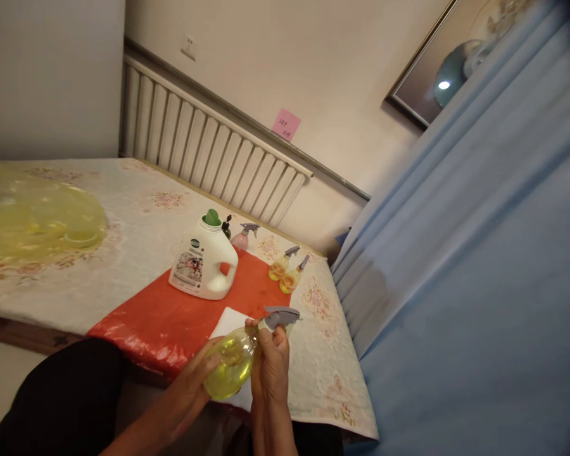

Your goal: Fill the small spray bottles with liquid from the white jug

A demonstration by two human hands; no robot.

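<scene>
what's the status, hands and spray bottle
Left hand on spray bottle, right hand at its neck. Bottle tilted, grey trigger head up. White jug beyond, not blocking.

A radiator [213, 149] (off-white, ribbed) lines the pale wall [332, 57].

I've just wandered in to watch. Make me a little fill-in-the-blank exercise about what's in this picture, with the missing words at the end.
1. The left hand and right hand hold a spray bottle whose liquid is ____.
2. The white jug stands on a glossy sheet coloured ____.
3. Beyond the hands, the standing yellow bottles number ____.
4. The note on the wall side, above the radiator, is ____.

Missing words: yellow; red; two; pink.
</scene>
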